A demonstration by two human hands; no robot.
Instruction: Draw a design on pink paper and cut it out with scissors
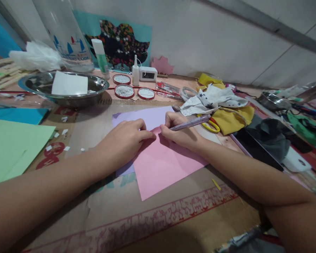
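Observation:
A pink sheet of paper [171, 165] lies at a slant over a purple sheet [144, 117]. My left hand [126, 137] is on its upper left edge, thumb and fingers closed together on the paper. The tips of those fingers are partly hidden. My right hand [181, 131] touches the top edge of the pink paper, close beside the left fingertips. A pen [191, 123] with a greyish-purple barrel lies slanted in the right hand, its rear end pointing right; its tip is hidden by my fingers. The pink paper bulges slightly between both hands.
A steel bowl [68, 100] stands behind left, near a glue stick [101, 58] and several red-rimmed dishes of white beads [124, 91]. Yellow-handled scissors [212, 125] lie beside cloth scraps [216, 100] at right. Green paper [13, 151] lies at left.

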